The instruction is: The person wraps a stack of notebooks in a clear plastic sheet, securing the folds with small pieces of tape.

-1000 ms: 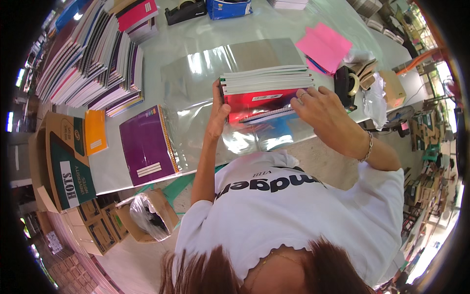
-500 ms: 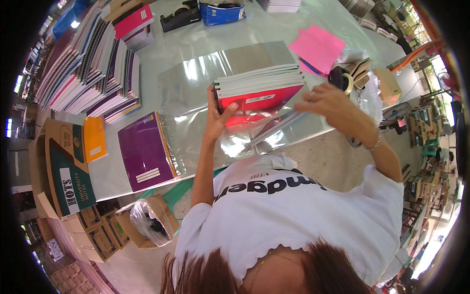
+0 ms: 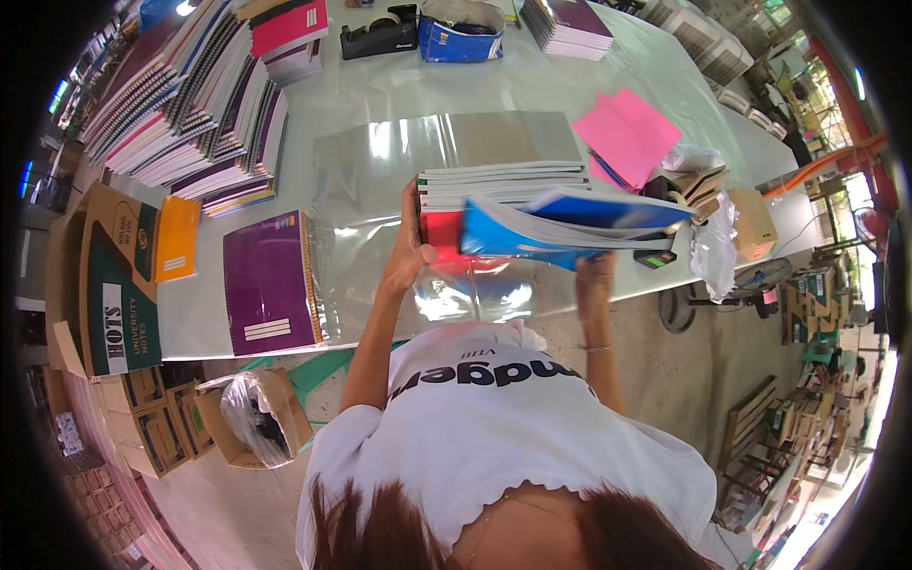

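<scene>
My left hand [image 3: 408,255] grips the left end of a stack of notebooks [image 3: 513,180], its thumb on the front. The stack's white page edges face up, and part of a red cover shows at the front. My right hand [image 3: 596,275], blurred, is closed on the lower edge of blue-covered notebooks [image 3: 532,237]. These lie across the front of the stack, their pages fanned apart, and hide most of the red cover. Under the stack spreads a clear plastic sheet [image 3: 361,190]. A purple spiral notebook [image 3: 271,280] lies to the left.
Tall stacks of spiral notebooks [image 3: 204,114] stand at the far left, near an orange notebook [image 3: 177,237] and a carton [image 3: 119,275]. A tape dispenser [image 3: 380,36] and a blue pouch [image 3: 462,38] sit at the back. Pink sheets [image 3: 629,133] lie to the right.
My right hand has come left and down, and now holds blue notebooks in front of the stack. My left hand keeps its grip on the stack. The whole view has shifted slightly.
</scene>
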Demonstrator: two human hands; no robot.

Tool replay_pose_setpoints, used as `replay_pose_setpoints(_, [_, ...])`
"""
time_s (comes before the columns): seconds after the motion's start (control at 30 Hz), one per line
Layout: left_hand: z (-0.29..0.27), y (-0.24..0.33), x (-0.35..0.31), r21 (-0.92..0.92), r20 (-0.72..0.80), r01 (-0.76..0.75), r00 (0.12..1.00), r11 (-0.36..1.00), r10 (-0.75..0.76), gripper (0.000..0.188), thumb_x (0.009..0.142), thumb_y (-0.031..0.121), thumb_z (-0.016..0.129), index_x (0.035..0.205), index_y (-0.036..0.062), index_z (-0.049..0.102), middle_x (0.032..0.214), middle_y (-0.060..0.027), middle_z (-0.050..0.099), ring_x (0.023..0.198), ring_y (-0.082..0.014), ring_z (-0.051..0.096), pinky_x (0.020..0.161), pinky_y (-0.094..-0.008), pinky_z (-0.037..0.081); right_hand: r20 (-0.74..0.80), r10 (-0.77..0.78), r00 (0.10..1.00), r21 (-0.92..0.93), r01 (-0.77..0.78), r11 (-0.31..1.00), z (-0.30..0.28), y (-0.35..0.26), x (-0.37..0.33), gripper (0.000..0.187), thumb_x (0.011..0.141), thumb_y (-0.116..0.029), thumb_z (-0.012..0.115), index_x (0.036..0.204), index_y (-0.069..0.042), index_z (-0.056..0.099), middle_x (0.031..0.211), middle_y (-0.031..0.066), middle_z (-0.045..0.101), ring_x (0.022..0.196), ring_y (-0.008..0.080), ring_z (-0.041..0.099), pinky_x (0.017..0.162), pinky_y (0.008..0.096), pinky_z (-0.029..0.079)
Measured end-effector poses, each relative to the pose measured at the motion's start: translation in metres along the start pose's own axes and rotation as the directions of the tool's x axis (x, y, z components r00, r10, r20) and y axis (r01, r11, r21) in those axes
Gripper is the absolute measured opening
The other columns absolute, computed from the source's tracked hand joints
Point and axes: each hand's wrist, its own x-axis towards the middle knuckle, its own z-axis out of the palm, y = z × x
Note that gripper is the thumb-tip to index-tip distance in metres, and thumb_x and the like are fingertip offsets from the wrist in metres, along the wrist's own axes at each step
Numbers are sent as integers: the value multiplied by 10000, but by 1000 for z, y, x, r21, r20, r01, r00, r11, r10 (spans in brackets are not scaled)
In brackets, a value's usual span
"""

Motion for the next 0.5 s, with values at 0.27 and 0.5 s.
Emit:
replay_pose_setpoints(0.27, [6,4,10,-20,-48,96,994,995,-97,1026,598,115,872,1393,78,224,1288,-100,440,1205,-216,425,1015,-342,356,210,212,955,-273,-151,950,37,19,16,873,742,-74,745,1407,-93,181,1369,102,331,1274,227,336,1076,380,279])
replay_pose_setpoints(0.5, [8,1,-5,36,-17,71,997,997,-71,994,604,114,866,1376,66,241,1258,-107,465,1165,-211,464,1003,-343,377,240,532,812,-320,-451,833,12,10,60,875,610,105,639,1389,-63,276,1305,73,442,1217,202,424,985,340,406])
